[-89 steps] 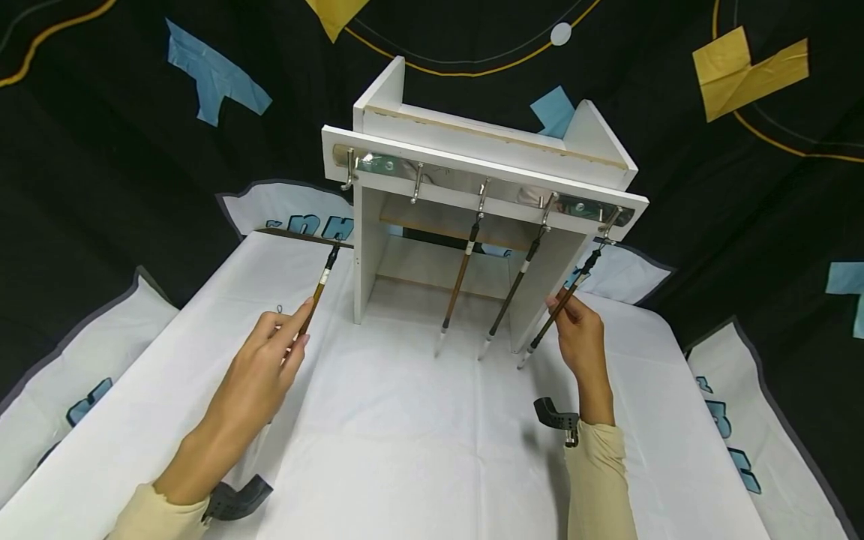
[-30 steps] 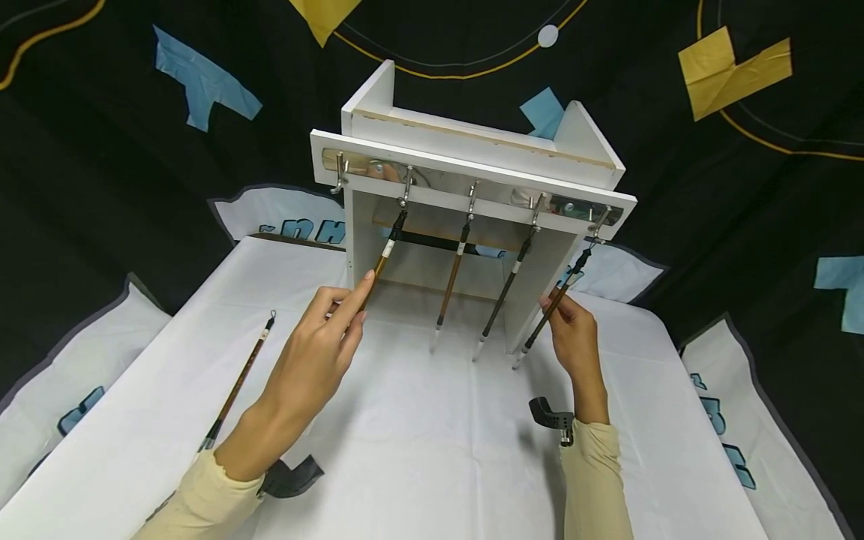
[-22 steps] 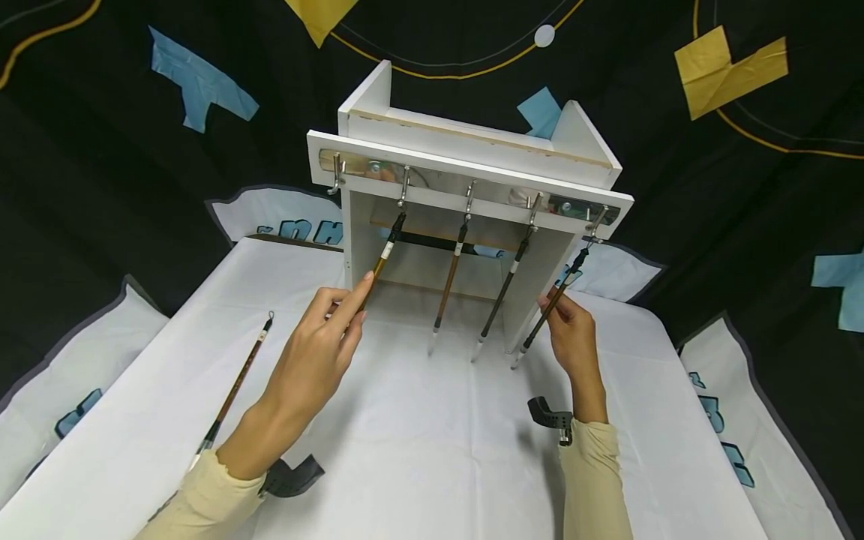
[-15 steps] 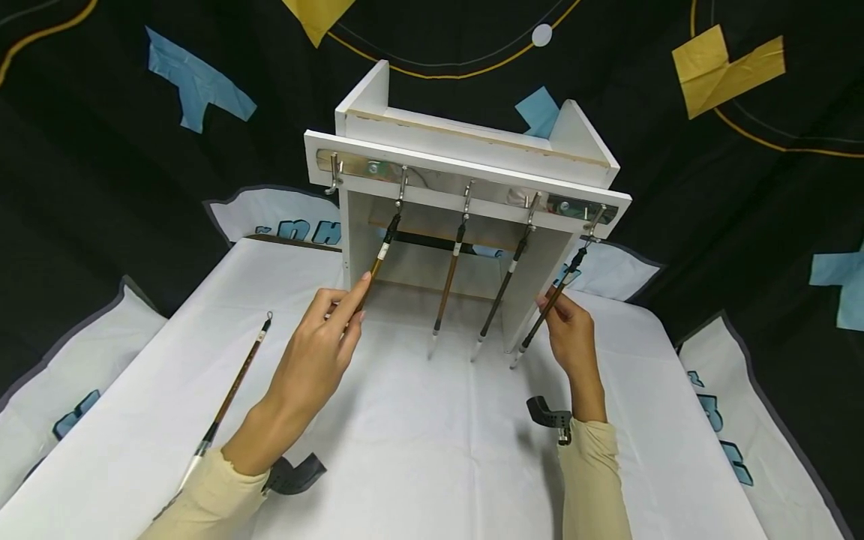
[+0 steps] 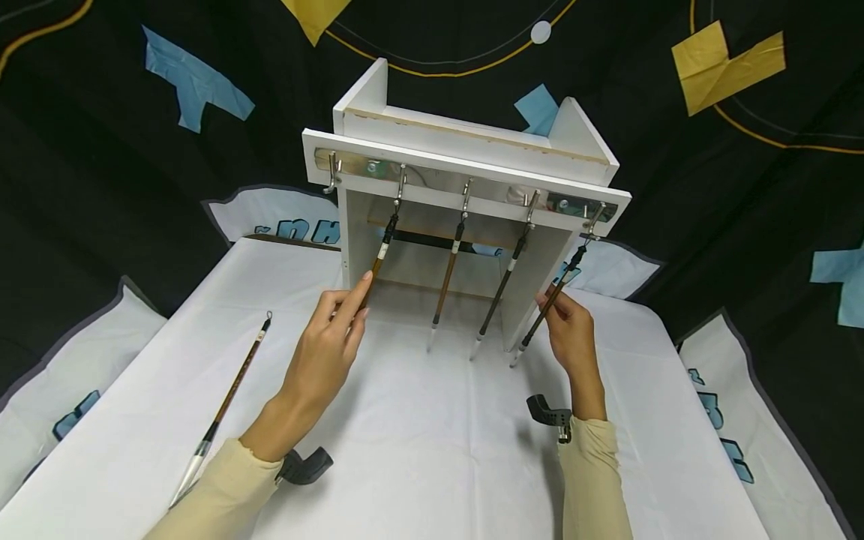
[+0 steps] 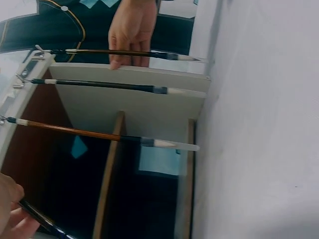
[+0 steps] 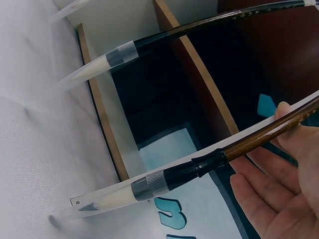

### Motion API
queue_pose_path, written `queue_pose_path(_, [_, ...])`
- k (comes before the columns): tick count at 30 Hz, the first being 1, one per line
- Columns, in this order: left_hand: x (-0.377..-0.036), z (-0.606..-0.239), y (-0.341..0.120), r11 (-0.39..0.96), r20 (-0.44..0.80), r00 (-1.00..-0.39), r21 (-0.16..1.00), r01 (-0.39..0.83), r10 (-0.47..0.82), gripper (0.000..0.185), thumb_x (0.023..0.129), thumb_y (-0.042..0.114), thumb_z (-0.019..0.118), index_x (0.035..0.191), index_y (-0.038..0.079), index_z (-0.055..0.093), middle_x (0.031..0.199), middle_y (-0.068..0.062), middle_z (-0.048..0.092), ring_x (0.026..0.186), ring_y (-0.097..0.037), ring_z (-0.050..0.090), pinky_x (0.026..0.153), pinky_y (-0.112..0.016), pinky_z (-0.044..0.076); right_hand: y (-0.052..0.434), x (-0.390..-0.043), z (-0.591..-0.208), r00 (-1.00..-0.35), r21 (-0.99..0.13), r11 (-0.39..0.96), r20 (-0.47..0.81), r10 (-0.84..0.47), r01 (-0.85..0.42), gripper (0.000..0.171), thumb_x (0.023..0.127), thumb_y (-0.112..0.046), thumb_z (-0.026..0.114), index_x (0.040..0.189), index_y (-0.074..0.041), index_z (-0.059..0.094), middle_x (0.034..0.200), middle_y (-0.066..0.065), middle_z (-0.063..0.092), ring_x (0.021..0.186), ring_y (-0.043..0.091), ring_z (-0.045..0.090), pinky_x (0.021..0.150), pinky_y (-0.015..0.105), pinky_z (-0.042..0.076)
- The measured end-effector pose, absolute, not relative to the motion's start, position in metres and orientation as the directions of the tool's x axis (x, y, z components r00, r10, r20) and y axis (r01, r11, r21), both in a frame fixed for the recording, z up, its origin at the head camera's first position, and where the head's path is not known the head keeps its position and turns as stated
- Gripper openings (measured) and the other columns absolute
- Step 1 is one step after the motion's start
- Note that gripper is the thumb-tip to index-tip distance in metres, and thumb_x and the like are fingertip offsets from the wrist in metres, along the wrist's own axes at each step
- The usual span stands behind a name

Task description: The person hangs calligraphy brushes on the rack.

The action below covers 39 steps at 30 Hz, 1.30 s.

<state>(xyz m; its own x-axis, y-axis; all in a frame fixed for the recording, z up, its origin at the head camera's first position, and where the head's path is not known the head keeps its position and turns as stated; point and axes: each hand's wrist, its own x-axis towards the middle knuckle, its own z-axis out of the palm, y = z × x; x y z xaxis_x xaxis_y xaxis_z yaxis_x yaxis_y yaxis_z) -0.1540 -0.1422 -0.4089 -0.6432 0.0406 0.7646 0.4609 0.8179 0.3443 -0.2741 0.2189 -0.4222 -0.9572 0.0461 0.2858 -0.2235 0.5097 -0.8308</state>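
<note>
My left hand [image 5: 324, 345] pinches the brown handle of a calligraphy brush [image 5: 382, 251], its index finger laid along it. The brush's top is at the second hook [image 5: 401, 180] from the left; whether its loop is over the hook is too small to tell. My right hand [image 5: 574, 334] grips the right side panel of a white shelf [image 5: 472, 156], thumb inside and fingers outside, as the right wrist view shows. Three more brushes hang tip down from the hooks to the right: a brown one [image 5: 448, 281], a dark one [image 5: 501, 292] and another brown one [image 7: 269, 134] beside my right hand.
The leftmost hook [image 5: 332, 172] bears no brush. Another brush [image 5: 236, 382] lies on the white-covered table [image 5: 405, 465] to the left, partly behind my left sleeve. Black cloth [image 5: 88, 187] with coloured patches hangs behind the shelf.
My left hand has moved right, bringing the brush from left of the shelf to the second hook, which uncovers the brush on the table. My right hand has stayed on the panel.
</note>
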Motion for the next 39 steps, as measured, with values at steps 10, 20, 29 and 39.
queue_pose_path(10, [-0.169, -0.420, -0.140, 0.801, 0.786, -0.618, 0.354, 0.482, 0.025, 0.065, 0.099, 0.000, 0.072, 0.158, 0.012, 0.050, 0.113, -0.021, 0.059, 0.083, -0.025, 0.063, 0.064, -0.033, 0.060, 0.218, -0.275, -0.421, -0.955, -0.830, 0.507, 0.293, 0.040, -0.234, 0.050, 0.105, -0.040, 0.067, 0.138, -0.002, 0.069, 0.140, 0.021, 0.067, 0.129, 0.039, 0.066, 0.109, 0.055, 0.052])
queue_pose_path(20, [-0.179, -0.425, -0.136, 0.789, 0.793, -0.610, 0.377, 0.485, -0.004, 0.069, 0.098, 0.001, 0.074, 0.159, 0.009, 0.045, 0.109, -0.020, 0.059, 0.083, -0.027, 0.066, 0.062, -0.033, 0.061, 0.219, -0.275, -0.421, -0.958, -0.828, 0.515, 0.284, 0.042, -0.223, 0.052, 0.105, -0.042, 0.066, 0.139, -0.002, 0.068, 0.140, 0.020, 0.067, 0.129, 0.039, 0.065, 0.110, 0.055, 0.052])
queue_pose_path(29, [-0.185, -0.423, -0.133, 0.763, 0.744, -0.668, 0.448, 0.467, -0.028, 0.068, 0.098, 0.001, 0.074, 0.157, 0.002, 0.042, 0.110, -0.019, 0.059, 0.095, -0.033, 0.070, 0.069, -0.037, 0.063, 0.220, -0.274, -0.421, -0.962, -0.834, 0.509, 0.269, 0.037, -0.214, 0.055, 0.106, -0.043, 0.064, 0.143, -0.002, 0.065, 0.143, 0.019, 0.066, 0.132, 0.038, 0.064, 0.114, 0.054, 0.049])
queue_pose_path(39, [-0.192, -0.421, -0.130, 0.738, 0.706, -0.705, 0.506, 0.446, -0.059, 0.066, 0.098, 0.003, 0.075, 0.155, 0.001, 0.041, 0.114, -0.019, 0.056, 0.103, -0.031, 0.069, 0.077, -0.039, 0.064, 0.219, -0.273, -0.420, -0.961, -0.835, 0.506, 0.274, 0.040, -0.217, 0.054, 0.106, -0.041, 0.065, 0.143, -0.002, 0.065, 0.144, 0.020, 0.065, 0.132, 0.038, 0.064, 0.113, 0.054, 0.049])
